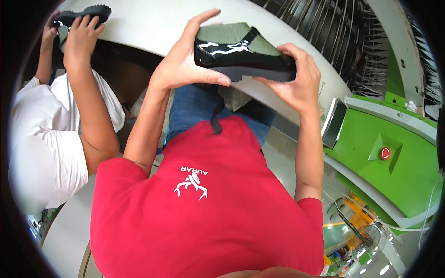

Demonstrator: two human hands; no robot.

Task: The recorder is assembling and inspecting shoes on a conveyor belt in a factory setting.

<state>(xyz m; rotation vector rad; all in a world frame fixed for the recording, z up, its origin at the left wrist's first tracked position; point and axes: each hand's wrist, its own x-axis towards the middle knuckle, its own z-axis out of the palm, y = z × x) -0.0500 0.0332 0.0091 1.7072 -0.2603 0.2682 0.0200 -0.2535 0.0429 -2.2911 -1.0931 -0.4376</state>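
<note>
A shoe [243, 52] with a grey-green ribbed upper, a glossy black band and a dark sole is held up sideways over the white table's near edge. My left hand [183, 65] grips its left end, thumb along the sole and index finger stretched away above it. Around the right end close the fingers of my right hand [299, 81], with the thumb under the sole. The far side of the shoe is hidden.
The white curved table [162, 23] runs across the top. At left a co-worker in a white shirt [55, 125] handles a dark-soled shoe [83, 16]. To the right are metal rods [320, 28], bristles [373, 55], and a green machine [361, 125] with a red button [385, 153].
</note>
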